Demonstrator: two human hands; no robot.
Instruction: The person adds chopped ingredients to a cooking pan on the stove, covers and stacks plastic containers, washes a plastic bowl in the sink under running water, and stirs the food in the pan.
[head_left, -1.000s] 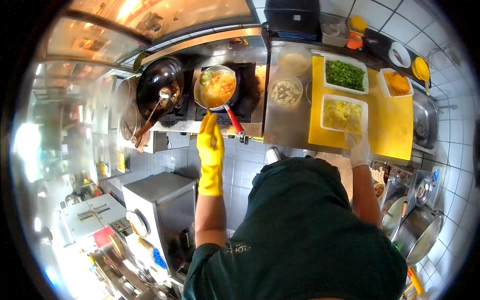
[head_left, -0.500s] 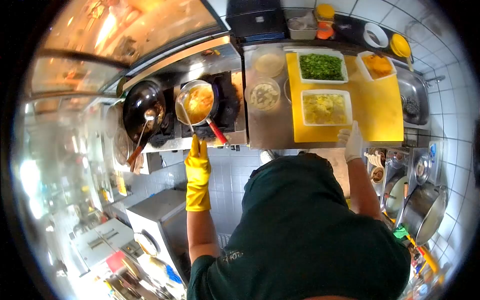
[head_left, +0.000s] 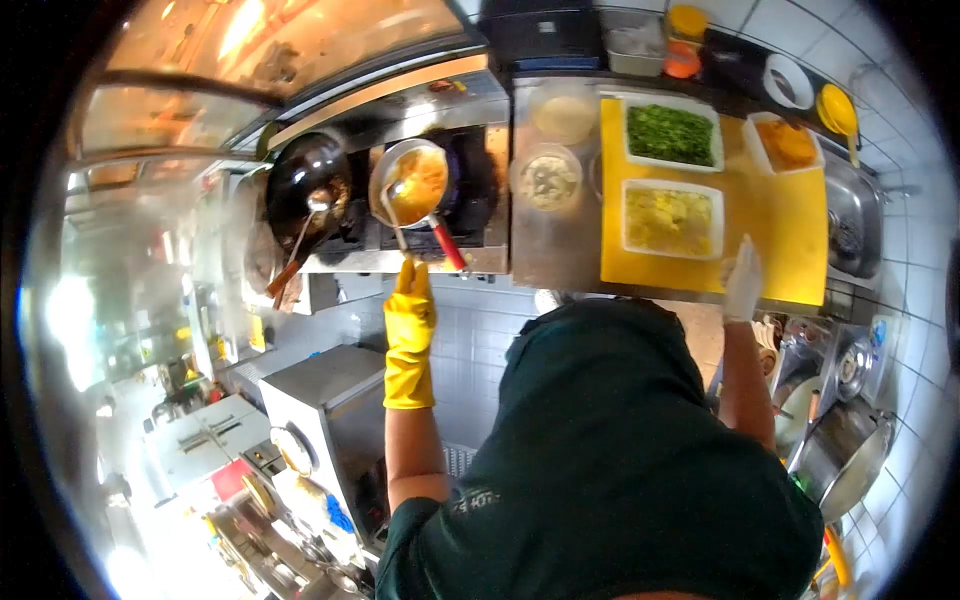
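Observation:
My left hand, in a long yellow rubber glove, is closed around the handle of a metal ladle. The ladle's bowl rests among orange-yellow food in a pan with a red handle, on the stove. Over the front part of a yellow cutting board is my right hand, in a pale thin glove, fingers stretched out and holding nothing. It is close to a white tray of yellow food; whether it touches the board, I cannot tell.
A black wok with another ladle stands left of the pan. On the board are a tray of chopped greens and a tray of orange food. Two bowls, one holding pale pieces, stand left of it. A sink lies right.
The whole view has shifted, with the counter now further right. Inside the pan, the ladle has moved from the left rim toward the middle. My right hand stays open by the board.

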